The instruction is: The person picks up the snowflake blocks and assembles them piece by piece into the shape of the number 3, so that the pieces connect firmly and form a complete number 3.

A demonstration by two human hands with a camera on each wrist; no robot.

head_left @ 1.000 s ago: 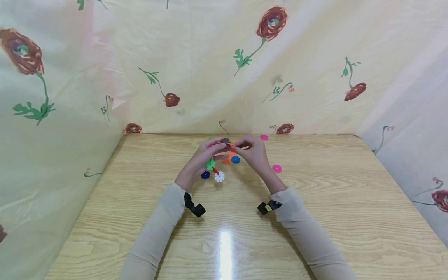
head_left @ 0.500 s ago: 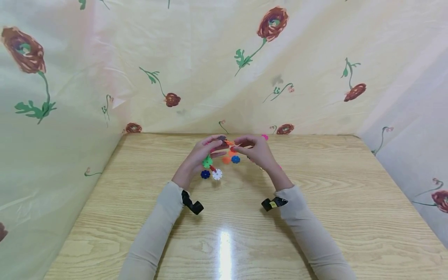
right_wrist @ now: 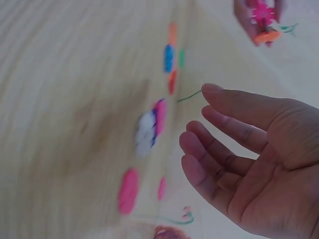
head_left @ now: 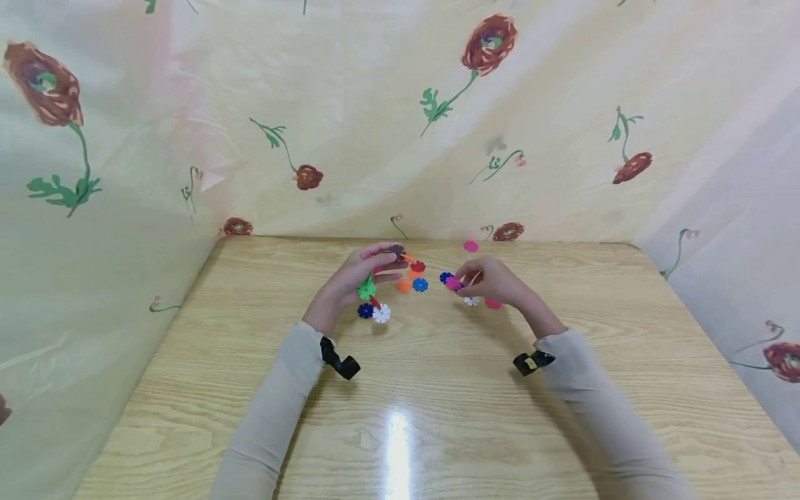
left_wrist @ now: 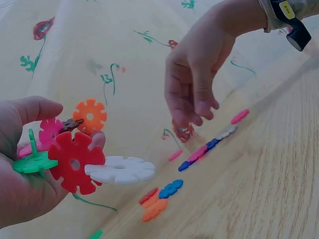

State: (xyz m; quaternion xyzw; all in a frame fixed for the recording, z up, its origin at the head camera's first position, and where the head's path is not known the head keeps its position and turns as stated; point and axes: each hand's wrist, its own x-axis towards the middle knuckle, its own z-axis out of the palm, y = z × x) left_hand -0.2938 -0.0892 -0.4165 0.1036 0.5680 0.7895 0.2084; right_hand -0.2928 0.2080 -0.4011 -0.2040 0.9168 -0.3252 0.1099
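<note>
1. Left wrist view: we see the left grip (left_wrist: 22,199) curled around a chain (left_wrist: 62,167) of notched discs, above the surface (left_wrist: 259,164).
2. Part of the chain sits inside that grip; its white end (left_wrist: 119,177) juts past the palm, and its orange end (left_wrist: 89,109) stands just beyond the fingertips. We judge it is held this way to steady the joints while leaving the outer notches exposed.
3. The right grip (right_wrist: 269,172) holds nothing that we can see, its fingers loosely bent and the thumb just apart from them.
4. Below its fingertips lie a loose pink disc (head_left: 453,283) and a loose white disc (head_left: 471,301), we think for easy reach.
5. Between both grips rest a blue disc (head_left: 420,285) and an orange disc (head_left: 403,285).
</note>
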